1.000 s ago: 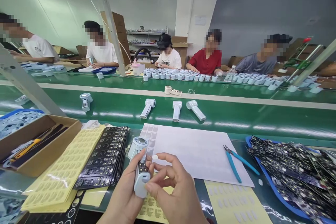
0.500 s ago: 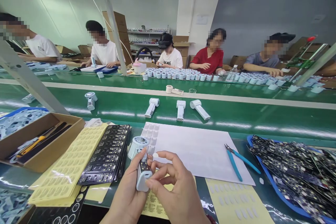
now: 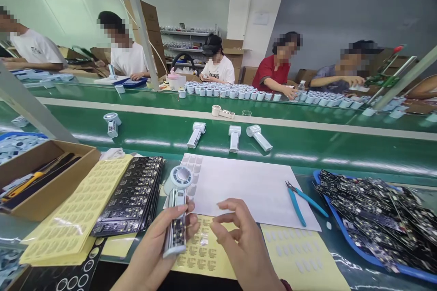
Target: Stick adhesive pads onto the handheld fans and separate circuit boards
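Note:
My left hand (image 3: 160,241) is closed around the handle of a light-blue handheld fan (image 3: 176,204). The fan's round head tilts up and away from me, and a dark circuit board shows in its open handle. To the right of it, my right hand (image 3: 241,241) hovers apart with curved fingers, a gap between thumb and index finger, and nothing visible in it. Beneath the hands lies a yellow sheet of printed labels (image 3: 201,252). A white sheet (image 3: 235,182) with grey stickers along its left edge lies just beyond.
Blue-handled cutters (image 3: 297,207) rest on the white sheet. Circuit boards are stacked at left (image 3: 131,195) and heaped in a blue tray (image 3: 344,232) at right. A cardboard box (image 3: 51,191) holds tools. Several fans lie on the green conveyor belt (image 3: 157,132); co-workers sit beyond it.
My right hand has moved away from the fan to the right. My left hand has turned the fan so its board and round head face me more. The view has shifted slightly.

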Motion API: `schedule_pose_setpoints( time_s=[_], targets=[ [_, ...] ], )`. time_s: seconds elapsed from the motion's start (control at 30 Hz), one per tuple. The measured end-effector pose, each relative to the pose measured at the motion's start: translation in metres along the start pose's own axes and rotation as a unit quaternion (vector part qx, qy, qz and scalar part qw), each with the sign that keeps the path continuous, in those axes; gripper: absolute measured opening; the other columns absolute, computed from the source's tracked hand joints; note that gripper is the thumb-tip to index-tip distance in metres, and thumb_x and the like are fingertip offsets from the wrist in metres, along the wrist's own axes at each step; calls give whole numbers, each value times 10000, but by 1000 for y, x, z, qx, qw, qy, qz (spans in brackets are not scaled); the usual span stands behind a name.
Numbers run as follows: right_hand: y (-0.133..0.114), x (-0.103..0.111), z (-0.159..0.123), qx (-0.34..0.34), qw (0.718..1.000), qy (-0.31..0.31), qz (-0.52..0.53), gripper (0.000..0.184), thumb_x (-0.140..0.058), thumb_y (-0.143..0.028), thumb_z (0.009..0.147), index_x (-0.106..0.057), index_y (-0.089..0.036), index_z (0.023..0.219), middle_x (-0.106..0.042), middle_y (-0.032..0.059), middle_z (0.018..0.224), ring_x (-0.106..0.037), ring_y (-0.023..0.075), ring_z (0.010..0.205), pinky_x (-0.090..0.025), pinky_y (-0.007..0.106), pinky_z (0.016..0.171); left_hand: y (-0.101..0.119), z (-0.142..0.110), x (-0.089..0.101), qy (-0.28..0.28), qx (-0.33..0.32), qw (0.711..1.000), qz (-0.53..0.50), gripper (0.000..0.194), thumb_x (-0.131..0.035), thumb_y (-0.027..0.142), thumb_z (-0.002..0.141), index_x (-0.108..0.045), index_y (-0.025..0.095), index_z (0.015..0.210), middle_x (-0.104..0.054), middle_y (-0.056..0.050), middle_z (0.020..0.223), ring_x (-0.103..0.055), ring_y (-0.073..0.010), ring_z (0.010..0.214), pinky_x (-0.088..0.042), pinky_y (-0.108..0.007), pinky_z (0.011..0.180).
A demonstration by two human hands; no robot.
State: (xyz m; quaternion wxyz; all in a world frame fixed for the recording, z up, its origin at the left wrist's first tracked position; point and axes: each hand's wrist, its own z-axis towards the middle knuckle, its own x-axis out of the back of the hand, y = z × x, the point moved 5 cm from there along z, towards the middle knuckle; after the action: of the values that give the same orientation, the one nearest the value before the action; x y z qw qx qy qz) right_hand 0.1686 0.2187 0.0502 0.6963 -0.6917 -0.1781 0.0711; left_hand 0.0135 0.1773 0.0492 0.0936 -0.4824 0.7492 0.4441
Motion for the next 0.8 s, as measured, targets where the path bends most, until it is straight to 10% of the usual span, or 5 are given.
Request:
schedule_pose_setpoints(
  time_s=[0.13, 0.43, 0.8],
  targets=[
    [37, 3, -12, -33, 997, -32, -55, 175, -636, -355, 863, -670, -207, 776, -622, 59, 1122, -552, 106, 581, -463, 251, 499, -8, 6, 24, -28, -34, 994, 97, 213, -776, 73, 665, -749, 96, 875, -765, -140, 965, -731, -278, 960, -583, -320, 892],
    [48, -7, -20, 126, 962, 3, -243, 189, -479, -150, 907, -597, -224, 780, -644, 55, 931, -653, 193, 794, -483, 284, 657, -20, 7, 25, -51, -26, 988, 146, 281, -779, 137, 612, -773, 138, 893, -778, -135, 998, -688, -326, 1089, -442, -422, 1075],
    [4, -4, -13, 0, 991, -103, 89, 120, -674, -301, 844, -653, -201, 782, -601, 8, 885, -495, 107, 650, -327, 203, 494, -17, 0, 13, -35, -47, 981, 182, 354, -875, 321, 642, -760, 156, 933, -729, -48, 749, -682, -190, 727, -518, -243, 682]
  ],
)
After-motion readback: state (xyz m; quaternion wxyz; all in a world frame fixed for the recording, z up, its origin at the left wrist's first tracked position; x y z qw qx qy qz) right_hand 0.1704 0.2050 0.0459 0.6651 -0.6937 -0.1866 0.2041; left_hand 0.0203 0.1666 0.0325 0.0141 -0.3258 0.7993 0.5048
